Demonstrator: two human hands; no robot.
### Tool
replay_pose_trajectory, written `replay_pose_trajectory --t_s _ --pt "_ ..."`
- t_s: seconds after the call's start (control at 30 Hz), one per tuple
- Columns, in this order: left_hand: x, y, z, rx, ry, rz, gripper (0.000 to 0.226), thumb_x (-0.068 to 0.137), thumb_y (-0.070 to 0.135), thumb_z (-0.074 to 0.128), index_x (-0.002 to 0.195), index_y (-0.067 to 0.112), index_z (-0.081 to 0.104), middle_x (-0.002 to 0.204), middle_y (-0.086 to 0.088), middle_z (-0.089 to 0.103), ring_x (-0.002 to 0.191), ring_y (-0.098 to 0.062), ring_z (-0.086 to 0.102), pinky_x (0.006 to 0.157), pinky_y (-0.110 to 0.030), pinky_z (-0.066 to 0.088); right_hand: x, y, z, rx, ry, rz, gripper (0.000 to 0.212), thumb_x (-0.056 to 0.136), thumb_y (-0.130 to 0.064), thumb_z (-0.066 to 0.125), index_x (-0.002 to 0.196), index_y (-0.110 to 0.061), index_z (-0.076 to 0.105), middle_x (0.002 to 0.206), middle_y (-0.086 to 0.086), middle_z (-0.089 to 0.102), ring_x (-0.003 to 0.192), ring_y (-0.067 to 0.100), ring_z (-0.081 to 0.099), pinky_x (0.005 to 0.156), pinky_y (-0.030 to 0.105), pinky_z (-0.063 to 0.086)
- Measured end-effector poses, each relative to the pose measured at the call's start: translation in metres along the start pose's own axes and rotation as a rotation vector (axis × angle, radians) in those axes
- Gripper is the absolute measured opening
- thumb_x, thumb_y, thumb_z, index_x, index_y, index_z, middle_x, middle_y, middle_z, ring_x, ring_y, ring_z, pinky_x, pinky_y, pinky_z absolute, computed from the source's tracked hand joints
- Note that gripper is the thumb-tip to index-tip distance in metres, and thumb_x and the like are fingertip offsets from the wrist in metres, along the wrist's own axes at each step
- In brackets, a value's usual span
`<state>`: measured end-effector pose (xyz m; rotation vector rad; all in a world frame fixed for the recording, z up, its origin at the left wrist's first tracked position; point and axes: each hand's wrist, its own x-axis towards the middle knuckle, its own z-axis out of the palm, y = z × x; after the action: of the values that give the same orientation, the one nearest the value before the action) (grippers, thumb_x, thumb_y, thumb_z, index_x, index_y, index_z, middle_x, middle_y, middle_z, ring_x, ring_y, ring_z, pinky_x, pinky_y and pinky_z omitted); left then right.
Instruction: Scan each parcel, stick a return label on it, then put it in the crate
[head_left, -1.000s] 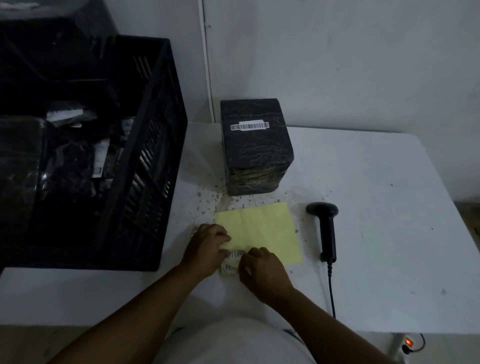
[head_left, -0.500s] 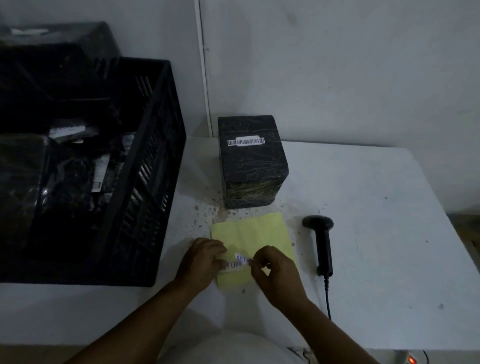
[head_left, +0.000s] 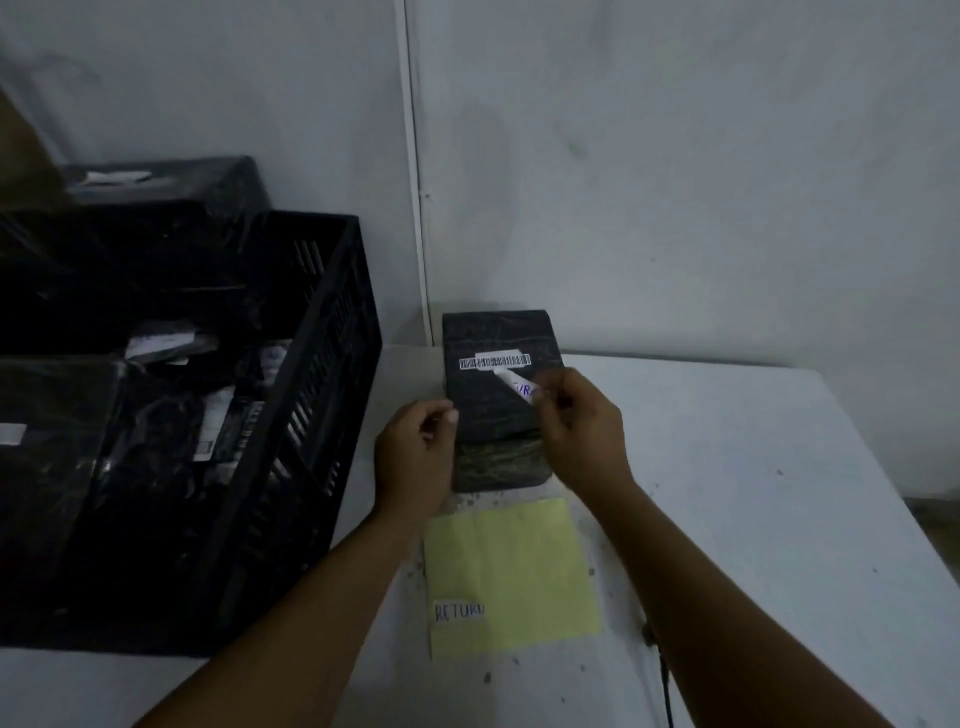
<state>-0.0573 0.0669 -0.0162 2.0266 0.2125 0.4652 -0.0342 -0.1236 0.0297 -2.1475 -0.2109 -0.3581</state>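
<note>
Nearest you, low in the centre of the frame, the pale yellow backing sheet (head_left: 511, 574) lies flat on the white counter (head_left: 753, 519), smooth and waxy-looking, with one hand-lettered "RETURN" sticker (head_left: 460, 612) left at its lower left corner. A thin black cable (head_left: 665, 675) peeks out beside your right forearm. Above the sheet, mid-frame, your left hand (head_left: 415, 457) sits with loosely curled fingers against the near left edge of the parcel (head_left: 496, 405); it appears to steady rather than grasp, and whether it pinches anything you cannot tell from here. Your right hand (head_left: 582, 431) has a closed grip on the return label (head_left: 519, 387), a small white paper strip held slanted over the parcel's top, its far end seemingly just touching below the barcode sticker (head_left: 495, 361). So the labelling step is in hand: next, lay the strip flat on a bare patch and smooth it down, keeping clear of the barcode. The parcel is a blocky box in dark, crinkled, slightly glossy wrap. At left stands the black slatted plastic crate (head_left: 311, 405), already holding dark wrapped parcels. Beyond rises the plain grey wall (head_left: 675, 182).
</note>
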Motion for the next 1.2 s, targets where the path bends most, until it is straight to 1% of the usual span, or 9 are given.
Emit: replay_pose_trajectory --t_s 0.1,0.2,0.3,0.5,0.67,0.8,0.9,1.1,1.2 --pt "0.034 0.017 0.010 -0.036 0.052 0.002 0.012 0.094 0.027 0.063 0.100 0.020 0.071 0.094 0.006 0.069 0.085 -0.009 0.064 0.074 -0.025 0.053 0.035 0.006 0.009 -0.088 -0.031 -0.017 0.015 0.097 -0.028 0.056 0.103 -0.025 0.069 0.094 -0.002 0.070 0.081 0.014 0.063 0.072 0.039 0.057" --pt "0.056 0.019 0.021 -0.039 0.070 -0.056 0.015 0.093 0.029 0.065 0.102 0.018 0.069 0.097 0.002 0.069 0.089 -0.014 0.065 0.080 -0.033 0.055 0.060 0.013 0.019 -0.191 -0.160 -0.001 0.018 0.098 -0.033 0.055 0.108 -0.031 0.069 0.107 -0.001 0.070 0.095 0.019 0.064 0.085 0.047 0.054" --pt "0.068 0.017 0.032 -0.005 0.058 -0.149 0.028 0.092 0.038 0.065 0.111 0.018 0.066 0.109 -0.001 0.067 0.100 -0.017 0.063 0.085 -0.033 0.053 0.072 0.022 0.029 -0.313 -0.220 -0.003 0.017 0.097 -0.035 0.055 0.108 -0.036 0.068 0.110 -0.004 0.069 0.102 0.020 0.061 0.094 0.043 0.044" --pt "0.076 0.015 0.048 0.033 -0.010 -0.281 0.052 0.083 0.048 0.072 0.126 0.021 0.057 0.123 -0.003 0.055 0.104 -0.018 0.057 0.083 -0.025 0.042 0.072 0.028 0.041 -0.394 -0.175 0.074 0.031 0.091 -0.044 0.061 0.121 -0.037 0.063 0.104 -0.006 0.070 0.106 0.022 0.054 0.087 0.035 0.030" --pt "0.074 0.013 0.055 0.019 -0.028 -0.324 0.059 0.077 0.047 0.077 0.126 0.024 0.054 0.119 0.002 0.048 0.095 -0.011 0.051 0.080 -0.023 0.040 0.070 0.026 0.044 -0.441 -0.120 0.116 0.047 0.083 -0.050 0.066 0.125 -0.031 0.059 0.120 0.002 0.061 0.112 0.027 0.047 0.089 0.040 0.036" --pt "0.072 0.010 0.055 -0.003 -0.075 -0.295 0.064 0.073 0.035 0.080 0.130 0.026 0.052 0.121 0.002 0.047 0.101 -0.013 0.054 0.084 -0.023 0.042 0.071 0.029 0.042 -0.428 -0.086 0.324 0.065 0.076 -0.061 0.067 0.129 -0.028 0.049 0.128 0.008 0.049 0.120 0.031 0.041 0.095 0.046 0.038" --pt "0.069 0.005 0.054 -0.007 -0.115 -0.264 0.069 0.074 0.031 0.081 0.136 0.026 0.050 0.126 -0.001 0.047 0.109 -0.016 0.055 0.091 -0.024 0.044 0.074 0.031 0.043 -0.380 -0.114 0.441 0.074 0.077 -0.064 0.068 0.132 -0.022 0.044 0.126 0.011 0.052 0.118 0.032 0.048 0.094 0.048 0.044" --pt "0.063 -0.002 0.047 -0.006 -0.201 -0.253 0.080 0.081 0.032 0.079 0.149 0.025 0.038 0.141 -0.002 0.042 0.125 -0.016 0.048 0.103 -0.026 0.039 0.077 0.037 0.043 -0.336 -0.076 0.493 0.065 0.085 -0.062 0.062 0.127 -0.013 0.051 0.120 0.011 0.057 0.112 0.030 0.056 0.087 0.044 0.049" --pt "0.065 0.001 0.044 -0.012 -0.219 -0.284 0.078 0.083 0.027 0.075 0.150 0.026 0.036 0.144 -0.002 0.041 0.125 -0.015 0.047 0.102 -0.026 0.041 0.079 0.037 0.043 -0.331 -0.099 0.492 0.064 0.086 -0.061 0.061 0.127 -0.013 0.053 0.120 0.011 0.057 0.111 0.030 0.056 0.086 0.043 0.050"
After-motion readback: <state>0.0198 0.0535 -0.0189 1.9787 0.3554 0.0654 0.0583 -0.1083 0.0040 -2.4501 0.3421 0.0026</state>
